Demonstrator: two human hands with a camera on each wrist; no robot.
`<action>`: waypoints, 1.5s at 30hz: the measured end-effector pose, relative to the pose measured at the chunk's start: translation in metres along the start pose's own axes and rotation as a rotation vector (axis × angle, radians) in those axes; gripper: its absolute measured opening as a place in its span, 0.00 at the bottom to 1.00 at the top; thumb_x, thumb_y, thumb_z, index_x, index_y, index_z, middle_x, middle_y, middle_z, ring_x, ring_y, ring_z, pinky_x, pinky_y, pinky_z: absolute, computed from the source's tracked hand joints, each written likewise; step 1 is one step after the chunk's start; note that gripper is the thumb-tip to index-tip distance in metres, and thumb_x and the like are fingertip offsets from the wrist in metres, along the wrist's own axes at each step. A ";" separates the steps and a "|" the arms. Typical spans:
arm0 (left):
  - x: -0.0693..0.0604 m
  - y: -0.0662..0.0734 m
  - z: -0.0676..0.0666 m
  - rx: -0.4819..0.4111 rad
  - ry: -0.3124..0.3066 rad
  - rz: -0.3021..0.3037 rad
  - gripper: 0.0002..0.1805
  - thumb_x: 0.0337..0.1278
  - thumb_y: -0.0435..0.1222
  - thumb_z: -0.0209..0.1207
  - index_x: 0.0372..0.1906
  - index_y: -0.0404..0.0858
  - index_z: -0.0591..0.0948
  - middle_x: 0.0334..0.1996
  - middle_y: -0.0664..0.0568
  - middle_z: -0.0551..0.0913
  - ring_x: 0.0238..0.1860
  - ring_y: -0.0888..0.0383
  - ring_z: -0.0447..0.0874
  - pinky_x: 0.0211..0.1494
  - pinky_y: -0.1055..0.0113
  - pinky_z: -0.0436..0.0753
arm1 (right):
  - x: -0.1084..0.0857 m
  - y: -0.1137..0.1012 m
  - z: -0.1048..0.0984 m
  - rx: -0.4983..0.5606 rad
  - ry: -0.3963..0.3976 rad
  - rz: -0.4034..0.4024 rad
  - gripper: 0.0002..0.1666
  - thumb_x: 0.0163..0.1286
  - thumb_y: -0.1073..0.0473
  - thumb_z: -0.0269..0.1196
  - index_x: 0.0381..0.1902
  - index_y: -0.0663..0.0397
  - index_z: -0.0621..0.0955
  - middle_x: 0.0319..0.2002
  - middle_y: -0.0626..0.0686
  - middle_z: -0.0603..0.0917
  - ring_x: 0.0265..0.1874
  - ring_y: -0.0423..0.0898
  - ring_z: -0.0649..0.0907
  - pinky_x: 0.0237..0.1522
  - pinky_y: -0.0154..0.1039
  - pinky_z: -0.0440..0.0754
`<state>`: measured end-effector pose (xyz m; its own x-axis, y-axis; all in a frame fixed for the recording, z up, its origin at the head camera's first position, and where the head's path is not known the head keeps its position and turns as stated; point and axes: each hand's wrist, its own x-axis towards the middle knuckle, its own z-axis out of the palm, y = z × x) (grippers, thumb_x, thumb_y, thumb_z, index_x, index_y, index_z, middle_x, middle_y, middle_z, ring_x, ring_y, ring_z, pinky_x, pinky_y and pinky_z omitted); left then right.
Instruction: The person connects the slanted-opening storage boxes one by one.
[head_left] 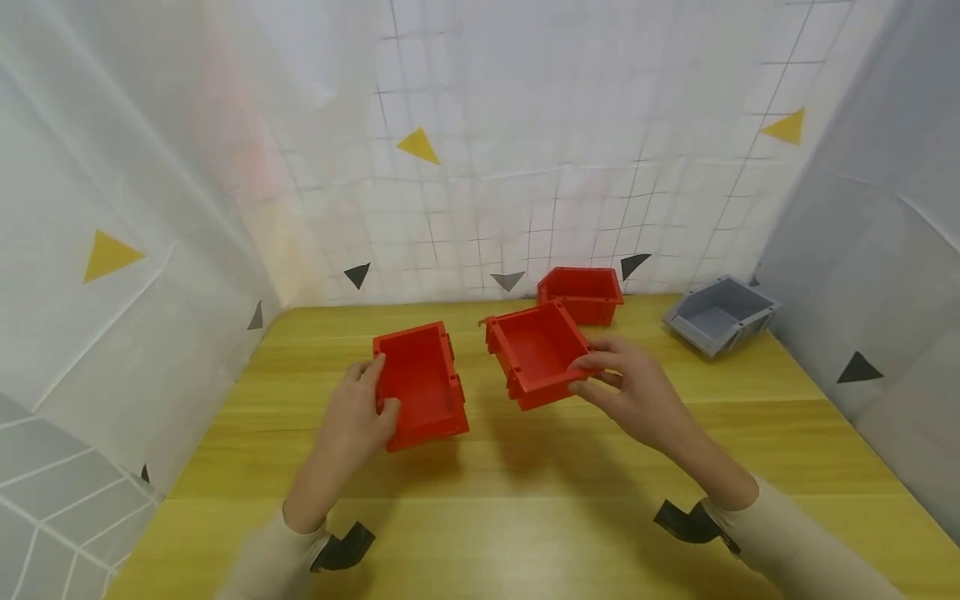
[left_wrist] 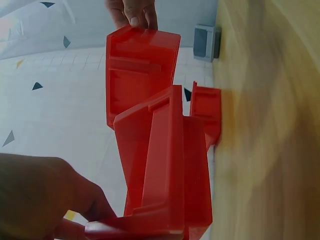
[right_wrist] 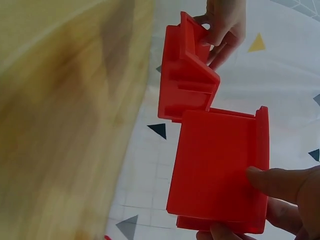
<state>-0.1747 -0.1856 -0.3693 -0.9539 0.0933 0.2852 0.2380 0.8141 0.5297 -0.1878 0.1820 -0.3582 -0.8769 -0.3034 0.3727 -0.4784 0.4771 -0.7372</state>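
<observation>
Sleeves (head_left: 798, 533) cross the wooden worktop (head_left: 517, 542); left fingers (head_left: 373, 369) pinch one red bin (head_left: 417, 379), right fingers (head_left: 600, 361) another bin (head_left: 536, 346), seemingly lifted, amid sheeting (head_left: 510, 92).

One bin (head_left: 420, 383) is left of the middle bin (head_left: 536, 346), a second bin (head_left: 583, 290) behind it, a third bin (head_left: 716, 319) right and behind.

- left sleeve (head_left: 273, 552): pale cream, plain, long;
- right sleeve (head_left: 802, 535): the same pale cream, plain and long;
- left wrist piece (head_left: 347, 548): black, angular, at the sleeve's end;
- right wrist piece (head_left: 684, 523): likewise black and angular;
- left hand (head_left: 358, 418), right hand (head_left: 641, 392): bare.
</observation>
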 end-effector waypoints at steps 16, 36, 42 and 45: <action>-0.027 0.009 0.042 -0.075 -0.042 0.017 0.31 0.60 0.27 0.60 0.70 0.24 0.73 0.65 0.30 0.72 0.20 0.60 0.67 0.26 0.67 0.77 | -0.054 0.029 0.004 -0.034 0.037 0.027 0.12 0.62 0.70 0.75 0.43 0.59 0.90 0.55 0.63 0.82 0.51 0.62 0.84 0.46 0.50 0.86; -0.037 0.005 0.071 -0.071 -0.087 0.008 0.32 0.60 0.27 0.62 0.70 0.26 0.73 0.66 0.33 0.70 0.27 0.58 0.74 0.33 0.65 0.84 | -0.075 0.059 0.011 -0.132 0.012 0.037 0.11 0.58 0.70 0.78 0.38 0.55 0.89 0.52 0.64 0.82 0.48 0.61 0.84 0.42 0.48 0.88; -0.035 0.004 0.065 -0.057 -0.122 -0.019 0.37 0.61 0.34 0.64 0.75 0.30 0.69 0.65 0.35 0.73 0.37 0.52 0.79 0.39 0.58 0.87 | -0.071 0.064 0.000 -0.234 -0.082 0.002 0.15 0.60 0.65 0.77 0.44 0.52 0.85 0.59 0.64 0.78 0.53 0.63 0.82 0.48 0.58 0.86; -0.030 -0.001 0.057 -0.044 -0.154 -0.058 0.41 0.63 0.39 0.63 0.79 0.32 0.64 0.65 0.36 0.73 0.36 0.51 0.80 0.34 0.58 0.86 | -0.067 0.055 -0.010 -0.292 -0.102 0.004 0.23 0.61 0.59 0.77 0.53 0.55 0.83 0.66 0.65 0.73 0.61 0.67 0.77 0.52 0.67 0.81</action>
<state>-0.1567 -0.1562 -0.4240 -0.9822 0.1362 0.1295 0.1864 0.7953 0.5769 -0.1560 0.2363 -0.4181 -0.8769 -0.3748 0.3010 -0.4807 0.6908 -0.5401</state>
